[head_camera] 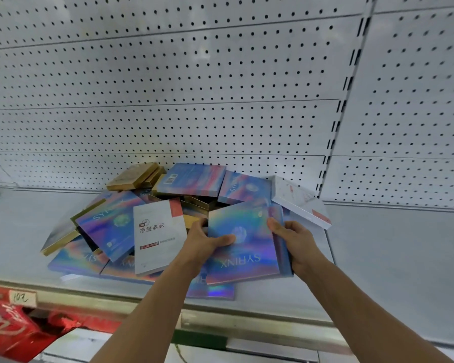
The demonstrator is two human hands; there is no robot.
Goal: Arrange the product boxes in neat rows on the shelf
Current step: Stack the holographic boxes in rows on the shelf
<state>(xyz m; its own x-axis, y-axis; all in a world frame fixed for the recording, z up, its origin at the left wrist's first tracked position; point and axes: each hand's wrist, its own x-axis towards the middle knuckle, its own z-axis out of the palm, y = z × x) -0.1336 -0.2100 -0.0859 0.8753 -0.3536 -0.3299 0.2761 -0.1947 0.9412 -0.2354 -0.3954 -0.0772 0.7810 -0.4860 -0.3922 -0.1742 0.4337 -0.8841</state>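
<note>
Bare shelf (393, 247) surface is lying open to the right of the right hand (295, 239) and far to the left of the left hand (205, 238). A heap of boxes (152, 205) is blocking passage ahead of both hands, and the pegboard wall (168, 87) is closing off the space beyond it.

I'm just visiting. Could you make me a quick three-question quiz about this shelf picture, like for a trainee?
1. True or false: the boxes already stand in neat rows.
2. Which hands hold the shiny box: a) left hand only, b) right hand only, c) both?
3. What colour is the box with red Chinese writing?

Key: 1 false, they lie in a heap on the shelf; 2 c; 3 white.
</note>
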